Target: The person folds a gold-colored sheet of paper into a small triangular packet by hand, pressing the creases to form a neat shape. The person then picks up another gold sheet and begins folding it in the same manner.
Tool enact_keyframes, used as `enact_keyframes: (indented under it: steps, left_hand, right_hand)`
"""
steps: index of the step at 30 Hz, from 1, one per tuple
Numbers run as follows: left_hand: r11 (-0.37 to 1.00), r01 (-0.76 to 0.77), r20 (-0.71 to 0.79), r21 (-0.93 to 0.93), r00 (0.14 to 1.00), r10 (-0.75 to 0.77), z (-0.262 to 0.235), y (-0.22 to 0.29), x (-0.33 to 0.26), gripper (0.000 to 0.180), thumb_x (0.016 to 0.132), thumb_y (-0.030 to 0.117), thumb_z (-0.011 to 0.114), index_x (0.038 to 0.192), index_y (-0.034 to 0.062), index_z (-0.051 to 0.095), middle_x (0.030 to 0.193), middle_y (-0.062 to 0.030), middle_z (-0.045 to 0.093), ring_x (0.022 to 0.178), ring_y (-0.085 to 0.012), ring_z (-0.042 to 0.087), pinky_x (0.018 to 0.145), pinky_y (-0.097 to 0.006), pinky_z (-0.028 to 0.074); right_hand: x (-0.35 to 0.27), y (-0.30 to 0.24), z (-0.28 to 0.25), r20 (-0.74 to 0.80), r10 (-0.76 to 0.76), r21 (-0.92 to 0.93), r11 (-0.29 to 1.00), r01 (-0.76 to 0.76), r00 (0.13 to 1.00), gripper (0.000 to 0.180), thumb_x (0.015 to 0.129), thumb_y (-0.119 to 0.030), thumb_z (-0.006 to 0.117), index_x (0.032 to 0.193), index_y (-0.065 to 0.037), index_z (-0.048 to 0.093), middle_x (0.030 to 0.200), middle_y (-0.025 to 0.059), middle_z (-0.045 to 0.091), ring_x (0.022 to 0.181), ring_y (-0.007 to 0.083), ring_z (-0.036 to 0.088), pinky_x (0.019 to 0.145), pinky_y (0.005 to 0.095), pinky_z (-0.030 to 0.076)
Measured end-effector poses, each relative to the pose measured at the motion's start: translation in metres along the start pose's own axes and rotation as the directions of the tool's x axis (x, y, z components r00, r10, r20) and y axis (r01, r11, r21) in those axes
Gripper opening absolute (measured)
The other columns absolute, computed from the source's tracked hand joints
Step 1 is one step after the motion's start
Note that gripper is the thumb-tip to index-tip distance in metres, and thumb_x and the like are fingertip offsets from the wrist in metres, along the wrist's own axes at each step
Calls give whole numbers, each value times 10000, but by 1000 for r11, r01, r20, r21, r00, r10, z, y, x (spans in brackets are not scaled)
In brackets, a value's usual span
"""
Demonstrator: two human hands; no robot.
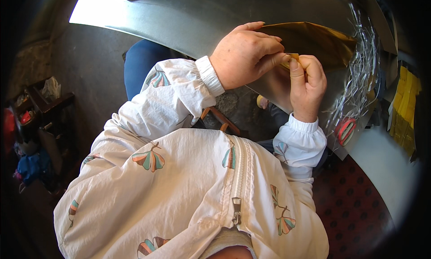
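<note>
My left hand [244,54] and my right hand [306,86] meet over the edge of a grey table [188,16]. Between their fingertips they pinch a small gold folded piece [294,57]. It joins a larger shiny gold sheet [314,41] that lies on the table behind my hands. Both thumbs press on the small fold. My white patterned jacket sleeves cover both wrists.
A heap of thin silver foil strips [361,79] lies to the right of the gold sheet. Red-handled scissors [345,129] rest near the table edge. Yellow folded pieces [406,111] are stacked at the far right. A cluttered dark shelf [40,111] stands on the floor, left.
</note>
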State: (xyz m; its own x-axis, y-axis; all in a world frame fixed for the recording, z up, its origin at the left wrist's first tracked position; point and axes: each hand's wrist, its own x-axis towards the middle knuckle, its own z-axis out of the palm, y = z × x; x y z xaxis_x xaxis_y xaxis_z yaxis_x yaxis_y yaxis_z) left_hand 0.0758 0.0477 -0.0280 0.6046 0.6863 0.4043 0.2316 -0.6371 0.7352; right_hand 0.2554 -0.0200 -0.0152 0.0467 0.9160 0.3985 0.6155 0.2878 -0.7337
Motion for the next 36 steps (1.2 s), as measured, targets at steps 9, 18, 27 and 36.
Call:
enact_keyframes:
  steps: [9,18,27,36]
  left_hand:
    - [998,17,-115,-53,993,-23,-6,-7,-6,182,805,129,795,887,36,662,1107,-138,714,1123,-299,661,1083,-480,401]
    - [1000,9,-95,-3,995,-9,-5,-9,-4,137,832,116,761,887,33,667,1102,-129,712,1121,-324,654,1055,-458,427]
    - [997,33,-116,67,993,-25,-12,-14,-8,193,762,117,827,893,62,697,1258,-148,651,1320,-346,515,1131,-559,269]
    - [988,61,-66,139,996,-52,-11,-14,-9,107,839,168,765,858,78,709,1278,-149,644,1332,-377,490,1143,-582,207]
  right_hand:
    - [-1,2,2,-39,82,34,996,-81,996,206,919,-98,689,809,-5,542,770,87,579,658,202,530,612,305,443]
    - [1,4,6,-67,96,20,995,-95,993,212,923,-115,690,805,-10,548,751,79,571,651,196,520,601,308,434]
    - [3,1,6,-112,193,102,978,-182,975,254,958,-157,664,779,-12,556,706,36,572,614,113,492,566,275,411]
    - [5,-2,8,-122,179,49,984,-174,976,253,961,-151,658,777,-9,559,709,43,599,618,119,506,574,275,422]
